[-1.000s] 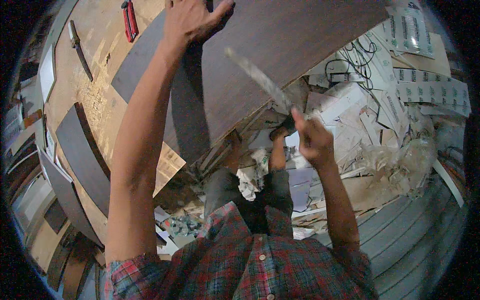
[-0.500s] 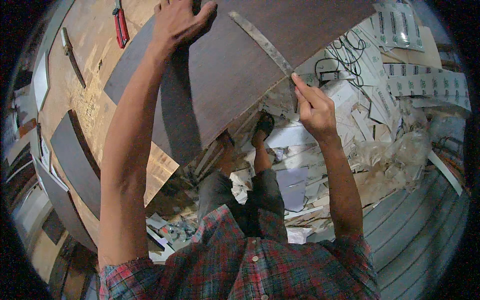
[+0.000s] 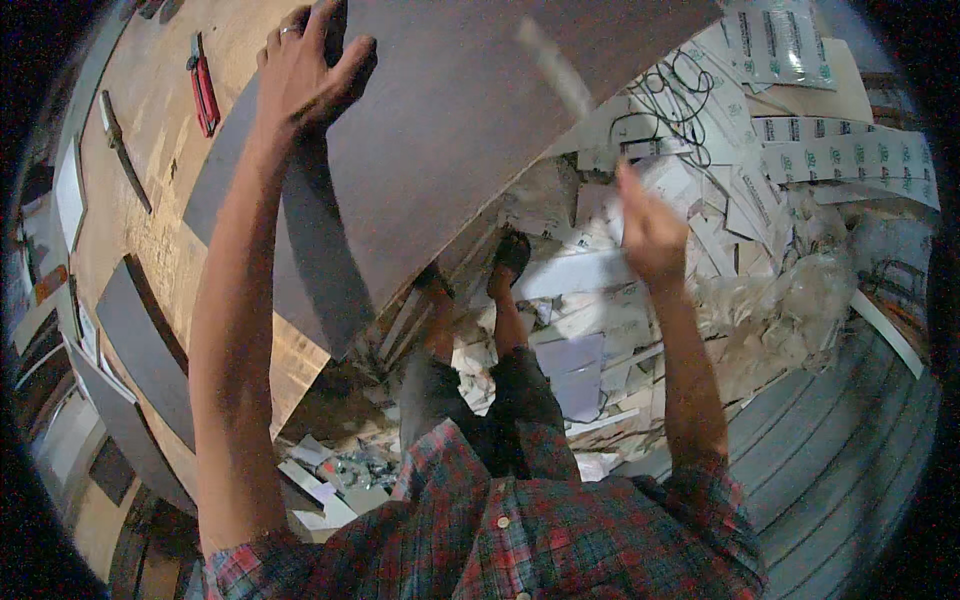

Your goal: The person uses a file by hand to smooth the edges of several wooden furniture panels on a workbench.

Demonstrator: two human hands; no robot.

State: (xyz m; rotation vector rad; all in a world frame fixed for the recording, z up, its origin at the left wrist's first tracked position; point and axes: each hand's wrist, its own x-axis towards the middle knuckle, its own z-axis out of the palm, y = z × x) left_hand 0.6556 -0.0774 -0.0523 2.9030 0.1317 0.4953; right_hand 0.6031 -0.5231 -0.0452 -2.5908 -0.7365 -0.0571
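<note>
My left hand [image 3: 305, 75] lies on a dark brown laminate-faced board [image 3: 430, 150], its thumb spread away from the fingers. The upper edge of the view cuts off part of that hand. Beyond the board's near edge, my right hand [image 3: 655, 235] is closed round the end of a long flat metal strip that looks like a file [image 3: 556, 70]. Motion blurs both the file and the right fingers. The file slants up and left across the board's edge; whether it touches the board I cannot tell.
A red utility knife [image 3: 203, 95] and a slim tool with a dark shaft [image 3: 125, 155] lie on the plywood worktop [image 3: 165, 120]. Dark offcut strips [image 3: 145, 340] rest at the left. Scraps, plastic film [image 3: 790, 290] and a tangled black cord [image 3: 680, 90] cover the floor.
My right hand has swung slightly right and down, drawing the file off toward the board's near edge. My left hand stays on the board; the view has shifted a little.
</note>
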